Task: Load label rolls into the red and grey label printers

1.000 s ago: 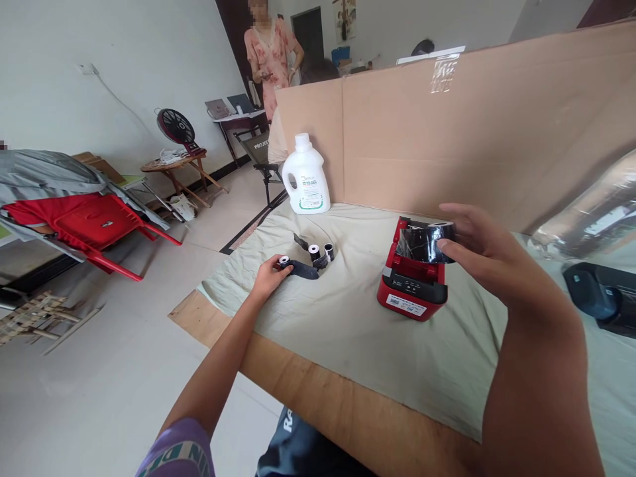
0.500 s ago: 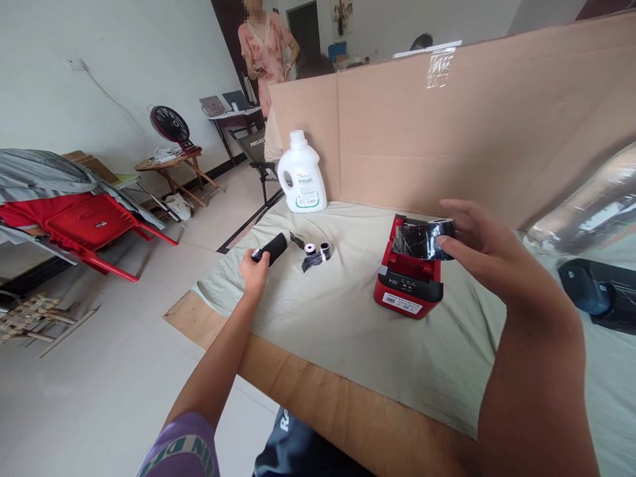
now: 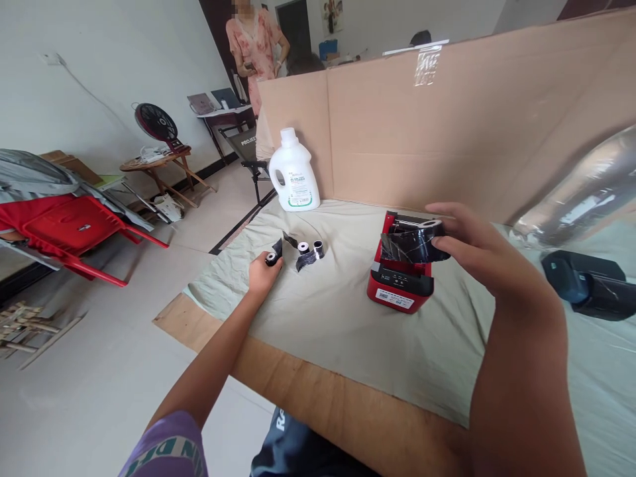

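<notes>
My left hand (image 3: 262, 273) is closed around a small roll of black film (image 3: 271, 259), its white core facing up and a loose flap beyond the fingers. Two more rolls stand on the cloth just right of it: one white-cored roll (image 3: 303, 248) and one dark roll (image 3: 318, 250) with loose film in front. My right hand (image 3: 470, 248) pinches a larger roll of black film (image 3: 422, 244) by its right end; a strip of film trails left from it. Under that roll sits a red and black label printer (image 3: 397, 291) with its top open, its inside partly hidden.
A white detergent jug (image 3: 295, 175) stands against the cardboard panel (image 3: 397, 126) at the back. On the right lie a dark boxy object (image 3: 589, 285) and a plastic-wrapped bundle (image 3: 581, 189). The table's bare wooden edge (image 3: 308, 384) faces me. A person (image 3: 256, 46) stands behind.
My left hand has turned the small roll so its white core shows upward. My right hand still holds the larger roll over the printer. The whole view has shifted slightly.
</notes>
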`<state>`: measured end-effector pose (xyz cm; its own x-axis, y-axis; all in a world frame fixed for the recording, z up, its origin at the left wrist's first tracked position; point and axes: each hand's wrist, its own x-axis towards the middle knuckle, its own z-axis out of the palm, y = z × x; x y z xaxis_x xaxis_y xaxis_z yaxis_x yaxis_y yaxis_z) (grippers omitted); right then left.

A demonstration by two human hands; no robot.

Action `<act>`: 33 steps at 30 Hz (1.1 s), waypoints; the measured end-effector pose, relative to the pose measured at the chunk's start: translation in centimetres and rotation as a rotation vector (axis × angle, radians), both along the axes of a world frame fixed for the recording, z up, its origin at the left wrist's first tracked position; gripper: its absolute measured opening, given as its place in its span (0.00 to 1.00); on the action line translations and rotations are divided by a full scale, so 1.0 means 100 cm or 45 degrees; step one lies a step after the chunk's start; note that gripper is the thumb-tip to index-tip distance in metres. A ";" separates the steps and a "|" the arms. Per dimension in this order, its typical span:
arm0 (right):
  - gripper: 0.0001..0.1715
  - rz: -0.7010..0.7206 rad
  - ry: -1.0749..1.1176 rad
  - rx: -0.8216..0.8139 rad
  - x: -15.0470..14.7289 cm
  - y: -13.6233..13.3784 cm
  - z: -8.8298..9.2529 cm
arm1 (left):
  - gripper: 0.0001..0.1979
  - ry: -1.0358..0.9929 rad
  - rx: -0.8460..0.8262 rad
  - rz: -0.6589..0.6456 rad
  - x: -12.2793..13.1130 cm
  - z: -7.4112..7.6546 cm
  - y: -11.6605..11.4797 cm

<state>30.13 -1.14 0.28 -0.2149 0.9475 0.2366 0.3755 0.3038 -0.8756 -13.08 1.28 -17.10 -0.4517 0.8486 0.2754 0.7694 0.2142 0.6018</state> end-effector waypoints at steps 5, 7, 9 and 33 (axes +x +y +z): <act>0.19 0.002 -0.007 -0.019 0.003 0.004 -0.001 | 0.24 -0.010 0.338 0.055 0.025 0.028 -0.024; 0.17 0.052 -0.024 -0.049 0.002 0.003 0.001 | 0.17 -0.036 0.605 -0.103 0.059 0.048 -0.035; 0.16 0.129 -0.032 -0.094 0.000 0.002 0.004 | 0.15 -0.137 0.676 -0.447 0.104 0.071 -0.041; 0.24 -0.014 -0.922 -0.049 -0.020 0.058 -0.078 | 0.28 -1.431 -0.690 -0.973 0.249 0.049 -0.051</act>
